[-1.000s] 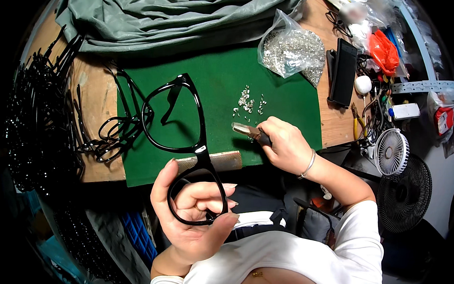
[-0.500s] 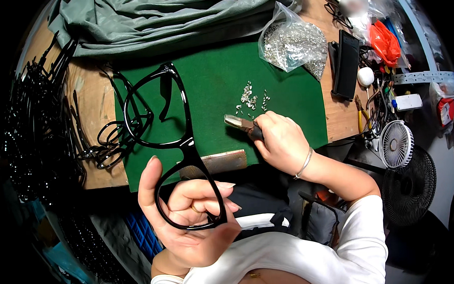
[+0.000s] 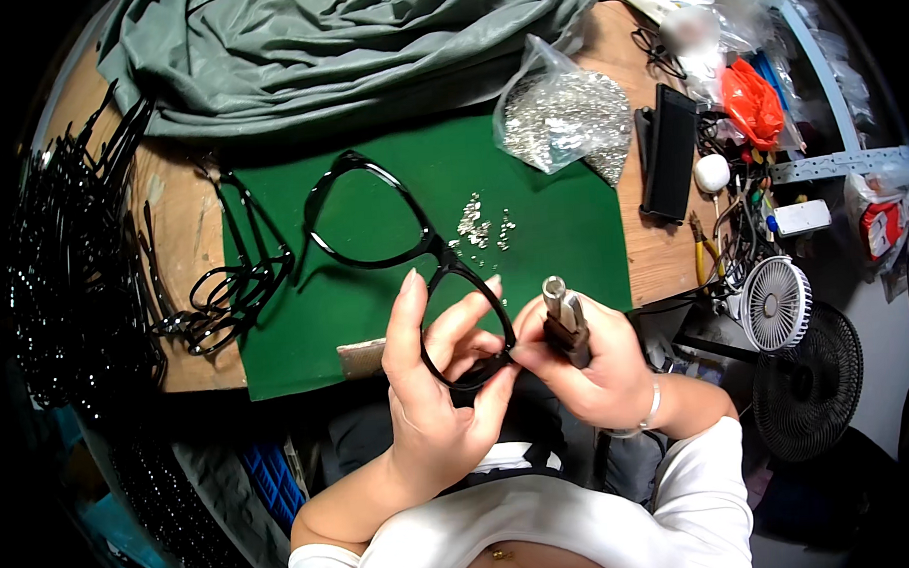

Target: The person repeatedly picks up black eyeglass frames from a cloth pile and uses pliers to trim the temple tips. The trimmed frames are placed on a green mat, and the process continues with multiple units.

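My left hand pinches a black glossy eyeglass frame by the corner of its nearer rim, fingers partly behind that rim. The frame hangs tilted above the green mat, one rim pointing up and left; no lenses show in it. Close beside the held corner is my right hand, closed around pliers with bare metal jaws pointing upward. Its thumb and finger come right up to the frame; whether they touch it I cannot tell. Small silver pieces lie scattered on the mat beyond.
A clear bag spills silver pieces at the back. More black eyeglass frames lie left, by a heap of black glossy strands. Grey-green cloth covers the far side. A phone, yellow-handled pliers and fans sit right.
My left hand has brought the eyeglass frame rightward. My right hand has drawn back from the silver pieces toward me and turned the pliers' jaws upward, so both hands now meet.
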`<move>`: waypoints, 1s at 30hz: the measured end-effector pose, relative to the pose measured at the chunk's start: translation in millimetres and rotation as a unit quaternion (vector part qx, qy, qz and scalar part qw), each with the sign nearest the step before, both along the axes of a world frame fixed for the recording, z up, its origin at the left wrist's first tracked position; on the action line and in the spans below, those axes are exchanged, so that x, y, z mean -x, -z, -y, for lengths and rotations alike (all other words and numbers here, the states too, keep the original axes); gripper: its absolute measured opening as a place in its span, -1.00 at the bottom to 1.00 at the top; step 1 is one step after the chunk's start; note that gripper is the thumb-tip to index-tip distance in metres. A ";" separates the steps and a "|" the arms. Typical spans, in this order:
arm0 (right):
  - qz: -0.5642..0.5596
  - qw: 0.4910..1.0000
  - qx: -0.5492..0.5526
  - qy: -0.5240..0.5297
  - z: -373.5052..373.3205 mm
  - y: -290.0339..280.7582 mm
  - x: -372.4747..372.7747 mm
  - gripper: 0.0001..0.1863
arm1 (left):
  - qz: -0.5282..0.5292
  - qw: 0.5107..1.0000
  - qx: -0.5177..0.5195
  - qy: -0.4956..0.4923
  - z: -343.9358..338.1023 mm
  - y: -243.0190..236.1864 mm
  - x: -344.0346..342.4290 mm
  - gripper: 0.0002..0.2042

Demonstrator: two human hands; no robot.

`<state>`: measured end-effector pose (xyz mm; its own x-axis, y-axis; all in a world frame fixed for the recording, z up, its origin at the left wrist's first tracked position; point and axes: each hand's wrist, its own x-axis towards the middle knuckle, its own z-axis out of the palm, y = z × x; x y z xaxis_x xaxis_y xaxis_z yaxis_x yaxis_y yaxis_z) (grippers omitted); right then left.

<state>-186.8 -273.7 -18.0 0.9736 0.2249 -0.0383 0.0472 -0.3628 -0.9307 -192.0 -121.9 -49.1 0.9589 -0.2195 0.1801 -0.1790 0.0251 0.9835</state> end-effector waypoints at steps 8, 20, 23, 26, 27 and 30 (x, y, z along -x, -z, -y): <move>-0.282 0.929 -0.234 0.050 15.0 -0.7 -4.9 -0.78 | -0.001 1.000 -0.026 0.012 15.6 -0.2 -1.9 -0.17; -0.396 0.862 -0.306 -0.079 10.2 -13.7 -24.6 -0.78 | -0.103 0.987 0.101 0.074 -5.7 -21.3 -10.1 -0.16; -0.353 0.880 -0.301 -0.104 11.6 -16.2 -24.6 -0.76 | -0.119 0.984 0.116 0.071 -15.5 -27.0 -9.9 -0.13; -0.265 0.949 -0.117 -0.124 26.3 -17.1 -13.9 -0.76 | -0.183 0.960 0.201 0.068 -25.1 -33.3 -7.3 -0.10; -0.236 0.953 -0.034 -0.186 28.8 -19.1 -15.9 -0.73 | -0.187 0.960 0.193 0.082 -29.0 -38.4 -10.2 -0.10; -0.273 0.916 -0.035 -0.292 22.0 -28.5 -14.8 -0.64 | -0.165 0.966 0.170 0.105 -29.5 -37.3 -11.8 -0.19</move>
<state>-172.1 -295.7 10.5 0.5257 0.7221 -0.4497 -0.2647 -0.3635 -0.8932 -180.1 -92.4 -11.8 0.9173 -0.3968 -0.0321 0.1868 0.3577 0.9149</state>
